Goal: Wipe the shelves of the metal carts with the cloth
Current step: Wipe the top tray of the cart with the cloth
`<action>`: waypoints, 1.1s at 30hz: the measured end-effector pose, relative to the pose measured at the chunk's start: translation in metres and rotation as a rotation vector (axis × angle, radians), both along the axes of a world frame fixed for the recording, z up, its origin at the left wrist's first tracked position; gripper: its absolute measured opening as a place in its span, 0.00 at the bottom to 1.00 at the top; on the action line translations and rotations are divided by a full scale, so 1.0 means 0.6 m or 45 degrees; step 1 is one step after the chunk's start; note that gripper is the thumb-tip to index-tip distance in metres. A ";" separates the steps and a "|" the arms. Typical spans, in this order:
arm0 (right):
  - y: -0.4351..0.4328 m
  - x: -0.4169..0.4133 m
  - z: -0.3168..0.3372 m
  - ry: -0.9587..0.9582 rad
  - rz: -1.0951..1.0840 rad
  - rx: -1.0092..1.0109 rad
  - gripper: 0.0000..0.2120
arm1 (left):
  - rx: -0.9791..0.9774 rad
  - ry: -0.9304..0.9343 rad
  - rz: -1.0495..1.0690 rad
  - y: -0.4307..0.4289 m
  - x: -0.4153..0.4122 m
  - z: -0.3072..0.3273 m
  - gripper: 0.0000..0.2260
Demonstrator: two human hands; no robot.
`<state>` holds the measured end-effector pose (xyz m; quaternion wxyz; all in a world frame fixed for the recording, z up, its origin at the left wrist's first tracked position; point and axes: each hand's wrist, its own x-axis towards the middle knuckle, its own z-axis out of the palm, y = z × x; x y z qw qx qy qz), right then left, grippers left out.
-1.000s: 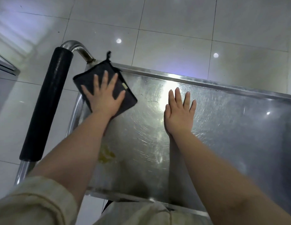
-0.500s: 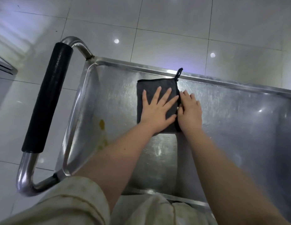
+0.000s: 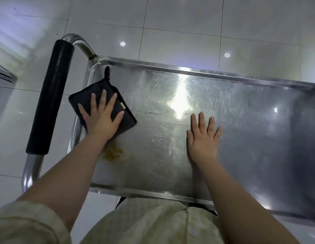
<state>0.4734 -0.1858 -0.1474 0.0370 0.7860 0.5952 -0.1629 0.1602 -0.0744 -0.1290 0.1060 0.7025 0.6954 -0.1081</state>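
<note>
Below, a pale tiled floor (image 3: 179,20) fills the view behind everything, glossy and dotted with reflected ceiling lights. Over it the top shelf (image 3: 250,138) of a metal cart is seen from above, a scratched steel tray with a raised rim, a bright glare being thrown back from its middle. At the shelf's left end a tubular push handle (image 3: 51,92) is fitted, wrapped in a black foam grip, with bare metal bends showing at both ends. Cream-coloured clothing (image 3: 153,224) is visible at the bottom edge, pressed close to the near rim, and a matching sleeve (image 3: 24,224) is seen at the lower left. Two bare forearms are stretched over the shelf. A dark folded cloth (image 3: 86,101) is laid on the shelf's left end, tilted, one corner reaching over the left rim, a small hanging loop sticking up from its far corner and a pale tag near its right edge. The left hand (image 3: 100,118) is pressed flat on the cloth, fingers spread wide rather than closed round it. The right hand (image 3: 202,140) is laid palm-down on bare steel, fingers spread, holding nothing, well apart from the cloth. A yellowish stain (image 3: 112,153) is seen on the shelf just beside the left wrist
</note>
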 end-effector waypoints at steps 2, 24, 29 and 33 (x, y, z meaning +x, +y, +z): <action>-0.004 0.002 -0.001 -0.013 -0.015 0.012 0.27 | -0.002 -0.043 -0.103 -0.022 0.047 -0.003 0.31; -0.007 -0.006 0.009 -0.054 -0.029 -0.011 0.26 | 0.044 -0.037 -0.278 -0.096 -0.053 -0.008 0.31; -0.060 -0.040 0.005 0.001 -0.102 -0.071 0.27 | 0.035 -0.055 -0.357 -0.125 0.024 -0.011 0.32; -0.157 -0.085 -0.006 0.037 -0.008 -0.042 0.27 | -0.009 -0.093 -0.708 -0.180 0.156 -0.007 0.31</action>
